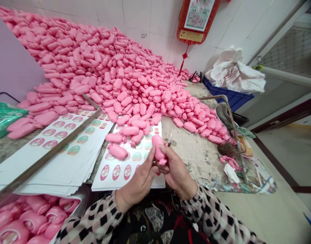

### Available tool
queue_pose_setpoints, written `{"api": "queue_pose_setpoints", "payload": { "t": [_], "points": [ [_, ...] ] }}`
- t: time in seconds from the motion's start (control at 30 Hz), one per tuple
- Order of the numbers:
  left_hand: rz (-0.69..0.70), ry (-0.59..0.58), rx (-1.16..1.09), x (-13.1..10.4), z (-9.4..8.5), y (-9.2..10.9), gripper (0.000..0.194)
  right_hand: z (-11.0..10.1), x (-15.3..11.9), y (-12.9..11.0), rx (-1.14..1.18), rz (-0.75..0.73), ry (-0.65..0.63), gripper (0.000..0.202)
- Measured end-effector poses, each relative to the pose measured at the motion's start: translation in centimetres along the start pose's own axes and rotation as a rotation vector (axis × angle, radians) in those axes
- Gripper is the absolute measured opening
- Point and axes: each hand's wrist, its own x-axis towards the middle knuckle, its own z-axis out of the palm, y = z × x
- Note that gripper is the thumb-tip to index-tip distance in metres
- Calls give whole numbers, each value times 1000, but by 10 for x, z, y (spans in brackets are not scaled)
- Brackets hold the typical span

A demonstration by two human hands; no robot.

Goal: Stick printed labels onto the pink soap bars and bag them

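A small pink plastic bottle is held between my two hands, its knotted-looking neck end pointing down toward me. My left hand closes on its left side with thumb and fingers. From the right, my right hand grips the same bottle. A thin tool with a pale tip and dark base sticks up by the right fingers; its kind I cannot make out. Under the hands lies a sheet of oval stickers, pink and green. Several loose pink bottles rest on this sheet.
A huge heap of pink bottles covers the table's back. Left lies another sticker stack under a metal bar. Labelled bottles fill a container below. Right are a bent metal frame, scraps and a blue crate.
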Motion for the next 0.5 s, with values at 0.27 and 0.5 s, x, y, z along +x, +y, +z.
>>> {"api": "queue_pose_setpoints", "payload": {
  "t": [0.27, 0.5],
  "points": [
    [-515, 351, -780, 9, 1, 17, 25, -28, 10, 13, -1060, -279, -182, 47],
    [-567, 383, -771, 6, -8, 13, 27, -77, 71, -44, -1982, -286, 53, 28]
  ]
}}
